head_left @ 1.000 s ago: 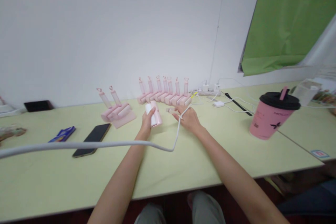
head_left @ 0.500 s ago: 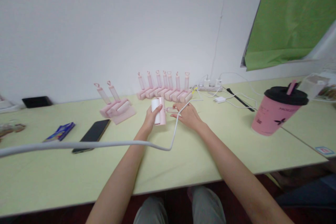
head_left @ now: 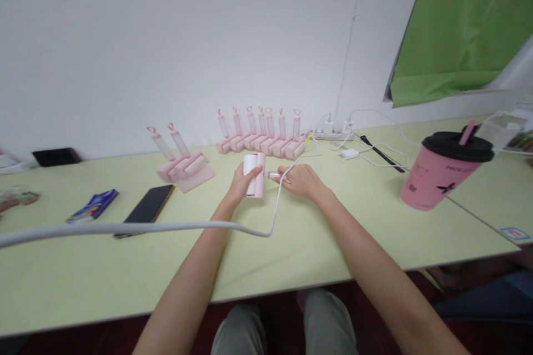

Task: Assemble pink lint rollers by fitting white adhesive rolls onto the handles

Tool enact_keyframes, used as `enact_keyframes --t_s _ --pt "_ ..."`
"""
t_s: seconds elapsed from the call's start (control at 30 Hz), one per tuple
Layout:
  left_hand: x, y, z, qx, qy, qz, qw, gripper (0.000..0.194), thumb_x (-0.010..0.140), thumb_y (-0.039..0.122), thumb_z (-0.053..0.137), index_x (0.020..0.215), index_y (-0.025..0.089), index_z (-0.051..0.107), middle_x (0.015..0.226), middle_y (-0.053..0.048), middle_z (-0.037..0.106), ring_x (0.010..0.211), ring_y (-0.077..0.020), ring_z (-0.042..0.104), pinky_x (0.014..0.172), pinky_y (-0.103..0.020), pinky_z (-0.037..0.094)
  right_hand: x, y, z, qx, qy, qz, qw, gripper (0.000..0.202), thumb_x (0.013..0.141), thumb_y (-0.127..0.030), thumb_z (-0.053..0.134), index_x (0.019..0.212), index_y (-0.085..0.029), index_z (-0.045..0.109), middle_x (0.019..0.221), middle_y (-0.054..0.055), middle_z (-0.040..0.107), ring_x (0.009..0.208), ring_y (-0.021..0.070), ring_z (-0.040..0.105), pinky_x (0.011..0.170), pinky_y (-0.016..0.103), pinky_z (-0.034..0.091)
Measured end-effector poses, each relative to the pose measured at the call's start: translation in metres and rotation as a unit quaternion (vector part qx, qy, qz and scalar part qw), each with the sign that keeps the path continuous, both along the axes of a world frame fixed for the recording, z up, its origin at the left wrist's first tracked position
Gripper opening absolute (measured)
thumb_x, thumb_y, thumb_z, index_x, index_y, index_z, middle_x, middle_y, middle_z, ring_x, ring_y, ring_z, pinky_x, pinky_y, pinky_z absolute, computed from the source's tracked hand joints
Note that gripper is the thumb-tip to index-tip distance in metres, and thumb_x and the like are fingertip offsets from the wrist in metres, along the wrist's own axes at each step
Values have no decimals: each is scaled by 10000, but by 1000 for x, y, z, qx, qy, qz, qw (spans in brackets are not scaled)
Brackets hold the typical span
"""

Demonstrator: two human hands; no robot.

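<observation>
My left hand grips the roller head of a pink lint roller with a white roll, held just above the pale green table. My right hand closes on the roller's thin pink handle, which sticks out to the right of the head. Behind my hands stands a row of several identical pink lint rollers with handles pointing up. Two more pink rollers lie on a pink sheet to the left. A white cable runs across in front of my arms.
A black phone and a blue packet lie at the left. A pink cup with a black lid stands at the right. A power strip with chargers and cables sits near the wall, under a green cloth.
My left hand has turned the roller head more upright and drawn it slightly nearer. My right hand has closed in on the handle. The view has shifted a little.
</observation>
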State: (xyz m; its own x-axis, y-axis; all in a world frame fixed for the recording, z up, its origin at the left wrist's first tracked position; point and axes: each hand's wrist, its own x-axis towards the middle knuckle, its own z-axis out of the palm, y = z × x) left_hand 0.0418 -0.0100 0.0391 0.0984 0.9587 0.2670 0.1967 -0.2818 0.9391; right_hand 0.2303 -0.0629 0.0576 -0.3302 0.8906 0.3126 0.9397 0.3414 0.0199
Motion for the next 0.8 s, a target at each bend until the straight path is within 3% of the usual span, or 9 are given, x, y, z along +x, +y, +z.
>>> enact_keyframes --t_s 0.23,0.57,0.8 --pt "7 -4 -5 54 31 29 998 558 649 487 628 1061 121 536 867 -38 571 748 -155 505 684 -274 412 2 2 -5 5 -6 6 1000 644 876 -602 122 993 -179 593 860 120 670 827 230 620 641 257 333" --pt "3 -6 -1 85 57 22 994 518 678 471 607 1056 127 522 888 -41 562 761 -158 502 689 -275 410 -4 -2 -2 -30 5 6 1000 628 885 -588 138 998 -171 594 881 127 675 863 215 621 670 245 346" --pt "0 -7 -4 103 155 30 982 483 687 474 603 1042 158 521 928 -38 563 803 -169 504 720 -290 397 -6 2 -7 -39 -25 16 999 663 863 -616 121 985 -170 597 876 142 671 862 233 625 666 262 363"
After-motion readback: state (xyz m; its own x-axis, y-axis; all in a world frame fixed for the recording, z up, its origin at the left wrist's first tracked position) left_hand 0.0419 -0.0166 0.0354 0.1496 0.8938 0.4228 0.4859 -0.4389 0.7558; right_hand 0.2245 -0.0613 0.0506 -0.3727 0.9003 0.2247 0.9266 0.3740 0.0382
